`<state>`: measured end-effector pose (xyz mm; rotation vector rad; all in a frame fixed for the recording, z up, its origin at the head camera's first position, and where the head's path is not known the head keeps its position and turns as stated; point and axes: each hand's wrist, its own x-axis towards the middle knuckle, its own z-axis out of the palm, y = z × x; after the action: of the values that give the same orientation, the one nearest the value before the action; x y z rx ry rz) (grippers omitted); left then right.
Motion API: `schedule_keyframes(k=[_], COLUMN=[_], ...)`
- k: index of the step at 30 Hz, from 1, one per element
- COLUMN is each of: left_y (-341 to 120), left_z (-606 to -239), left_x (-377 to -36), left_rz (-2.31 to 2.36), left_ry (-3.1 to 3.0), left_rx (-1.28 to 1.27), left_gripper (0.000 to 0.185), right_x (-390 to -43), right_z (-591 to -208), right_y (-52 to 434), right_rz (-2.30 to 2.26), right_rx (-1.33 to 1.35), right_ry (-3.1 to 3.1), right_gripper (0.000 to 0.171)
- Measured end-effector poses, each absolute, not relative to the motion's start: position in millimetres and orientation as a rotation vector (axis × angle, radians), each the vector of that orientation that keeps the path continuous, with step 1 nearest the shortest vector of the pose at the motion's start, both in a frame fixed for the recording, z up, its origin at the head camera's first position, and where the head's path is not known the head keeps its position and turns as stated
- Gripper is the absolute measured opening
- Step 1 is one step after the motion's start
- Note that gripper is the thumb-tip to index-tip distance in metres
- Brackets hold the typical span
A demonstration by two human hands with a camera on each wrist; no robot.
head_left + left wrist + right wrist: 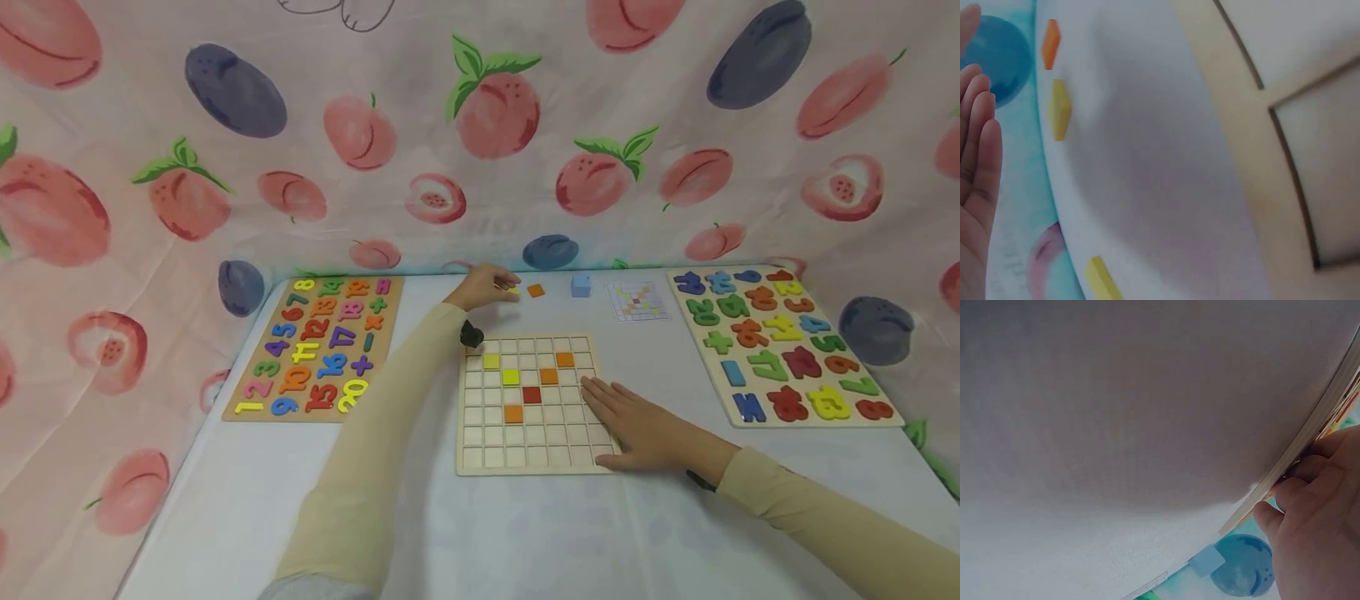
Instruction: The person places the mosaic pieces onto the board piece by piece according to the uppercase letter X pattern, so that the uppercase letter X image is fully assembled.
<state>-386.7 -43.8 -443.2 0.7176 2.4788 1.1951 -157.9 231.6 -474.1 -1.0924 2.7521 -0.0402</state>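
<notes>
At the far side of the table my left hand [483,287] hovers over a small yellow tile [513,291], its thumb and fingers apart. In the left wrist view nothing lies between those fingers, and the yellow tile [1059,111] sits by an orange tile [1051,44]. A second yellow tile [1102,278] lies lower in that view. My right hand [637,429] rests flat with straight fingers on the right edge of the wooden grid board [487,458]. On the board lie several tiles: a red one [532,395], yellow ones [511,377] and orange ones [549,377].
A blue cube [581,286] and a printed pattern card [637,301] stand at the back, right of the orange tile. Number boards flank the grid, one at left [247,392] and one at right [772,408]. A fruit-patterned cloth [510,200] hangs behind.
</notes>
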Motion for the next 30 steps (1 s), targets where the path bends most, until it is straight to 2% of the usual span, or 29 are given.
schedule_keyframes(k=[13, 30], left_y=[-19, -1], left_z=[-447, -451], left_x=[-392, -397], left_rz=[1.072, 0.756], left_ry=[2.471, 2.452], left_rx=[0.667, 0.754], left_gripper=[0.046, 0.056], right_x=[-158, -157], right_z=[-476, -475], right_y=[233, 233], right_rz=[-0.037, -0.026], right_rx=[-1.11, -1.075], right_ry=[2.763, 2.754], right_gripper=[0.097, 0.097])
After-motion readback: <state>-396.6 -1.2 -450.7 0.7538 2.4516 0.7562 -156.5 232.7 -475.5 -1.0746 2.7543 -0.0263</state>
